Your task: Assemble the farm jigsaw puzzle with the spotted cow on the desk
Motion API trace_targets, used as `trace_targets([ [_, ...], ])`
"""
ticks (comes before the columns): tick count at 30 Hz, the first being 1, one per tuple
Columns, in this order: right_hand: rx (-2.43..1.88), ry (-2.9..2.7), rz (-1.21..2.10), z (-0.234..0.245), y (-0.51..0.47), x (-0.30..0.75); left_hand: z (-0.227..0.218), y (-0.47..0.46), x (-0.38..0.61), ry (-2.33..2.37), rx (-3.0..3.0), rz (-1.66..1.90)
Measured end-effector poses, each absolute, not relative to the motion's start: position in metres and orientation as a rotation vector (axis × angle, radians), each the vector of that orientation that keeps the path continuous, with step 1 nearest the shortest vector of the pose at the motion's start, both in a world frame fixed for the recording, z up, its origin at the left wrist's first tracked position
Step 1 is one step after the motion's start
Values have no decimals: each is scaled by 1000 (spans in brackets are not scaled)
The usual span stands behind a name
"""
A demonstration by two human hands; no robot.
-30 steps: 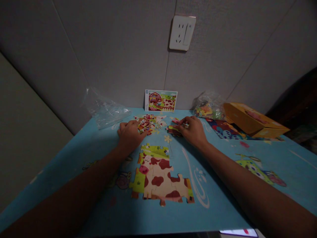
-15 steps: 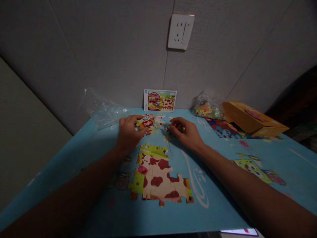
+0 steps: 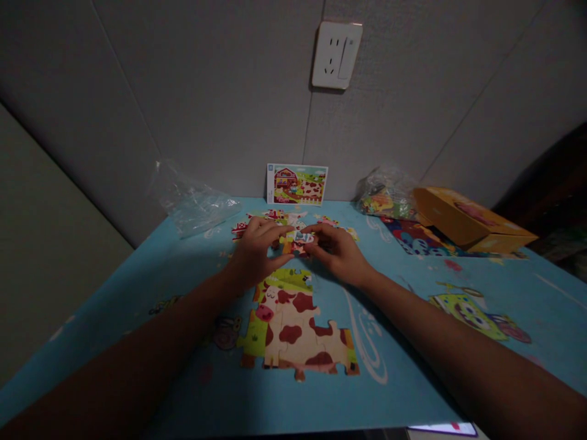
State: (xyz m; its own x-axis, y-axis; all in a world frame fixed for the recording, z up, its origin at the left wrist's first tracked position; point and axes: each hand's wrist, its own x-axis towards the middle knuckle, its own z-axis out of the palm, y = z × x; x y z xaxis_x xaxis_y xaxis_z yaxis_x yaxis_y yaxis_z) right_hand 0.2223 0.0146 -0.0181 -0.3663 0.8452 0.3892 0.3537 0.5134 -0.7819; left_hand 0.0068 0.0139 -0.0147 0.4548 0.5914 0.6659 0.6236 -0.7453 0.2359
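My left hand (image 3: pixel 257 252) is closed on colourful jigsaw pieces (image 3: pixel 299 243), gripping their left side between thumb and fingers. From the right, my right hand (image 3: pixel 340 252) pinches the same small group, so the fingertips of both hands nearly meet. Exactly how many pieces are in the fingers is hidden. Just below lies a joined puzzle section (image 3: pixel 293 327) showing a spotted cow, flat on the table with an uneven edge at its upper right. Loose puzzle pieces (image 3: pixel 239 230) lie behind and beside the hands, partly covered by them.
A picture card (image 3: pixel 297 184) of the farm scene leans on the wall. Clear plastic (image 3: pixel 202 211) lies at the back left. A bag of pieces (image 3: pixel 387 198) and an orange box (image 3: pixel 472 220) on a colourful sheet (image 3: pixel 408 238) occupy the back right of the blue table (image 3: pixel 192 391).
Both hands have come together over the pile, the left moving right and nearer, the right slightly nearer. Pieces are now held between them, and loose ones show behind. The cow section stays put.
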Motion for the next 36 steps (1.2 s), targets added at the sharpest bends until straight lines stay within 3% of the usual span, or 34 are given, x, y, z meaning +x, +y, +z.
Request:
trace_targets([
  [4,-1141,-1838,616,-10,17,228,-14,16,6,-1299,-2559,-1213],
  [10,-1707,-1736,144,-12,42,256,-26,32,-8,-1942,-2081,-1195],
  [15,-1810,-1761,-56,-21,46,261,-32,36,-12,-2066,-2213,-1004],
  [30,-1292,-2019,139,-13,23,230,-22,38,-12,-2000,-2198,-1137],
  [36,-1092,-2126,382,-12,14,226,-12,23,-2,-1462,-2407,-1368],
])
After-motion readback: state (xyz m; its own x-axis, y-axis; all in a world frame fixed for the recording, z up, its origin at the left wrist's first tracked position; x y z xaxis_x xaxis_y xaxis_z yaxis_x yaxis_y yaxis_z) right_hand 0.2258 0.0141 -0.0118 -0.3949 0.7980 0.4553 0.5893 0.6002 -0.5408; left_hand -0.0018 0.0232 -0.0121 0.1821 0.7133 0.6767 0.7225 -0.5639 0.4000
